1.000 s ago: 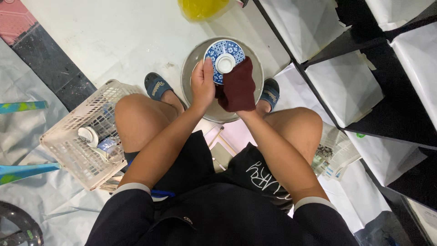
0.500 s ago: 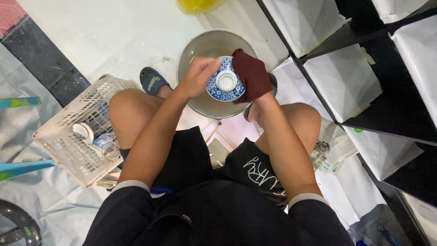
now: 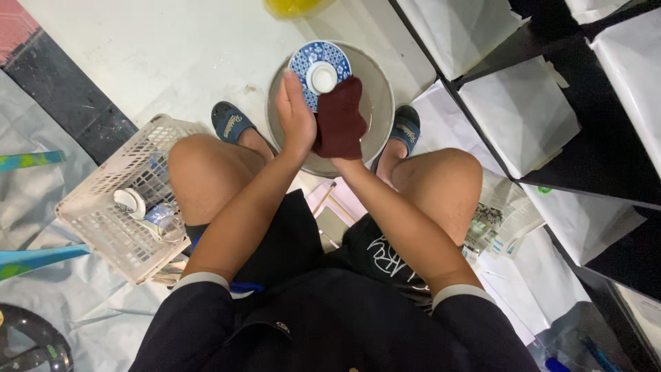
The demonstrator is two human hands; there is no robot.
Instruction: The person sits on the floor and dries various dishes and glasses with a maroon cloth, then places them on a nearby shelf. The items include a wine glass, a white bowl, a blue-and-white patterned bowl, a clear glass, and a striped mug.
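Observation:
I sit low over a round metal basin (image 3: pixel 377 103) on the floor between my feet. My left hand (image 3: pixel 296 117) holds a blue-and-white patterned bowl (image 3: pixel 318 63) upside down over the basin, its white foot ring facing up. My right hand is wrapped inside a dark red cloth (image 3: pixel 339 124) pressed against the bowl's near side; only the wrist shows below the cloth.
A white plastic basket (image 3: pixel 103 207) with several small dishes stands by my left knee. Black shelving with white paper-wrapped bundles (image 3: pixel 523 110) lines the right. A yellow object (image 3: pixel 292 7) sits beyond the basin. Newspaper (image 3: pixel 502 220) lies by my right knee.
The bowl was tilted and turned between my hands, and the cloth shifted from its right side to its near edge. My view has drifted slightly.

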